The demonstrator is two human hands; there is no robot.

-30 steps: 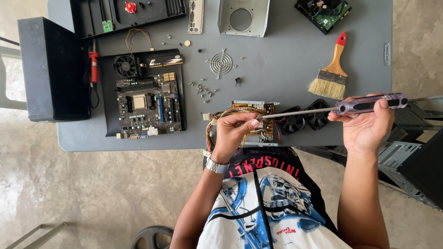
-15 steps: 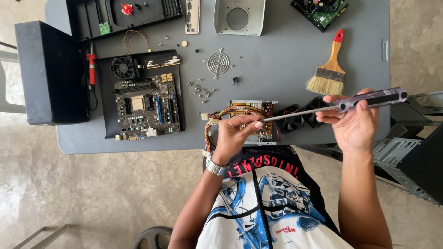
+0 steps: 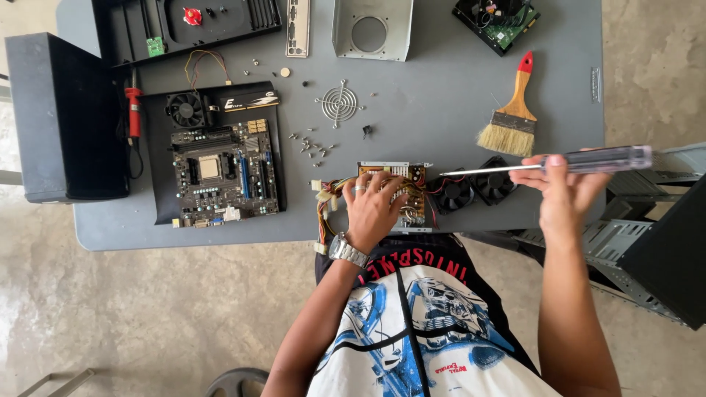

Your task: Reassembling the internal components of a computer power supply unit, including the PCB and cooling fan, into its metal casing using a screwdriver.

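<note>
My left hand (image 3: 373,207) rests fingers-down on an opened power supply board (image 3: 409,192) with yellow and red wires, at the near edge of the grey table (image 3: 434,110). A watch is on that wrist. My right hand (image 3: 562,192) grips the clear handle of a long screwdriver (image 3: 581,160), held level above the table's right end. Its shaft points left, with the tip over two small black fans (image 3: 474,190) beside the board.
A motherboard (image 3: 222,170) lies on a black panel at the left, beside a black case (image 3: 66,117). Loose screws (image 3: 312,145), a round fan grille (image 3: 338,103), a paintbrush (image 3: 512,112), a metal housing (image 3: 371,28) and a metal rack (image 3: 632,220) surround the work spot.
My right hand has drawn the screwdriver to the right, away from the power supply board. My left hand has flattened onto the board.
</note>
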